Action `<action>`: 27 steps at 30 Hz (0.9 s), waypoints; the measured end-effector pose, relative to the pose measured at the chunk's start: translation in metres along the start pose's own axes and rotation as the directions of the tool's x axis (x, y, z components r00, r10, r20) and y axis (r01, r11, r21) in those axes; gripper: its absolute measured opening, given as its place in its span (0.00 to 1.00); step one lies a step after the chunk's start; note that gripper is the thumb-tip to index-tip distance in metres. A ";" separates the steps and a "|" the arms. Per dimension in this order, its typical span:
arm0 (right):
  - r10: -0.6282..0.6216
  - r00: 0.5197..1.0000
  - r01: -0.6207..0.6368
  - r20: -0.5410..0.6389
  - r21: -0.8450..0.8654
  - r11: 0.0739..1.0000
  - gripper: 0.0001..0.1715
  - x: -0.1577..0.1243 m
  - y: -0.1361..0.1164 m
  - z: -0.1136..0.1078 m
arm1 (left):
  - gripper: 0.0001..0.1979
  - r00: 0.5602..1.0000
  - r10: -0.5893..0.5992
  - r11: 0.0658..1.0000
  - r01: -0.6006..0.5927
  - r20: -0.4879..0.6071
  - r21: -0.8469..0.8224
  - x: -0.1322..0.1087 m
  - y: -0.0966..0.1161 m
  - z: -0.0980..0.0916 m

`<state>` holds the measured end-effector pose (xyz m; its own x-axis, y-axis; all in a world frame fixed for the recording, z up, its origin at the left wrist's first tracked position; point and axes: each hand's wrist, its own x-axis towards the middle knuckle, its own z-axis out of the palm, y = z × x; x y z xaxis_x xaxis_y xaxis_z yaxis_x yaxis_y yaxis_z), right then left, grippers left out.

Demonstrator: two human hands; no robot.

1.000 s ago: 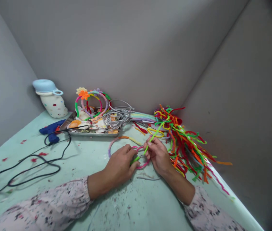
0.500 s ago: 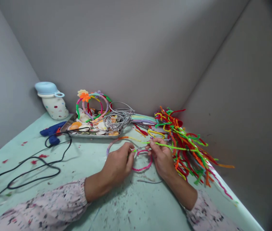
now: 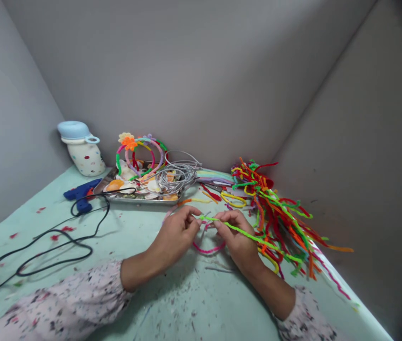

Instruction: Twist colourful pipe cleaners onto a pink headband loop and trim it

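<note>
My left hand [image 3: 176, 233] and my right hand [image 3: 237, 235] meet over the pale green table [image 3: 144, 303]. Both pinch a lime green pipe cleaner [image 3: 254, 237] that runs from my left fingertips, past my right fingers, down to the right. Between my hands lies a pink pipe-cleaner ring [image 3: 208, 246], partly hidden by my fingers; the green strand crosses its top. A thin grey wire piece [image 3: 218, 270] lies on the table just below my right hand.
A heap of coloured pipe cleaners [image 3: 275, 208] fills the right corner. A metal tray [image 3: 140, 196] holds shells, grey wire coils [image 3: 176, 175] and wrapped headbands [image 3: 140, 151]. A blue glue gun [image 3: 80, 194] with black cord [image 3: 51, 241] and a spotted jug [image 3: 82, 149] stand left.
The green pipe cleaner's free end swung from pointing up and back to trailing down to the right. Both hands shifted slightly away from me over the pink ring.
</note>
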<state>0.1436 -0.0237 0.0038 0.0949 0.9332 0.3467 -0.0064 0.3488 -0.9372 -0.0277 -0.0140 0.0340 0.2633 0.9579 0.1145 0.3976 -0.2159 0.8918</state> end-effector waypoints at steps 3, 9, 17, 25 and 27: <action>-0.053 0.999 0.053 -0.001 -0.022 0.998 0.09 -0.001 0.003 0.001 | 0.11 1.000 0.001 1.000 -0.001 0.028 0.016 0.003 0.002 -0.003; -0.167 0.986 0.168 0.013 -0.099 0.981 0.07 -0.003 0.005 0.002 | 0.12 0.995 -0.005 0.999 0.008 0.102 -0.032 0.008 0.007 -0.007; -0.194 0.977 0.206 0.085 -0.169 0.964 0.07 -0.004 0.008 0.000 | 0.11 0.997 -0.022 0.991 0.032 0.075 -0.130 0.010 0.001 -0.005; -0.226 0.968 0.246 0.113 -0.213 0.946 0.06 -0.005 0.006 0.002 | 0.09 0.999 0.017 0.991 -0.011 0.044 -0.136 0.009 0.003 -0.005; -0.222 0.969 0.241 0.110 -0.222 0.945 0.06 -0.004 0.006 0.003 | 0.09 0.999 0.016 0.994 -0.011 0.042 -0.110 0.007 0.005 -0.004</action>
<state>0.1403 -0.0255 -0.0032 -0.0160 0.8364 0.5479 0.2383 0.5353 -0.8103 -0.0278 -0.0071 0.0409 0.3059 0.9457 0.1100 0.2958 -0.2043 0.9331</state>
